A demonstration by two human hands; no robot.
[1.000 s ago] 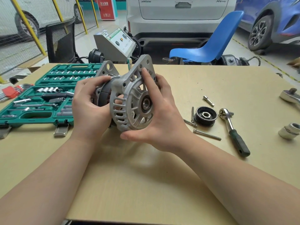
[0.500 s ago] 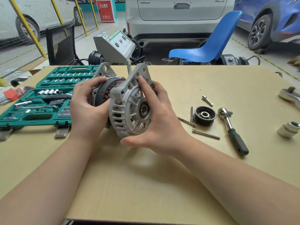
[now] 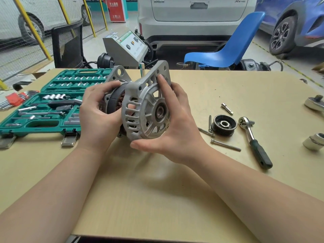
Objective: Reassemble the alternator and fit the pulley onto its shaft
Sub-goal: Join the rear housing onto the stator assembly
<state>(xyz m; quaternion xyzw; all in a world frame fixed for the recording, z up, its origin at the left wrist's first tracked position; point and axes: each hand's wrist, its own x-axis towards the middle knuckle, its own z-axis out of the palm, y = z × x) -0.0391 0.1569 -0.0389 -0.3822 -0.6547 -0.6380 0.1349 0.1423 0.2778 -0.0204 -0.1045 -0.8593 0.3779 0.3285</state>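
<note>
I hold the alternator above the table's middle. My left hand grips its rear half with the dark stator ring, copper windings showing in the gap. My right hand cups the grey ribbed front housing, fingers over its upper lug, thumb under its rim. The housing sits slightly apart from the stator, its bearing hole facing right. The black grooved pulley lies flat on the table to the right. Long bolts lie around it.
An open green socket case sits at the left, with hex keys beyond it. A ratchet lies right of the pulley, a large socket and another ratchet head at the right edge. A blue chair stands behind the table.
Both hands have lowered the alternator a little and turned it; the gap between front housing and stator shows more of the copper windings. Parts on the table have not moved.
</note>
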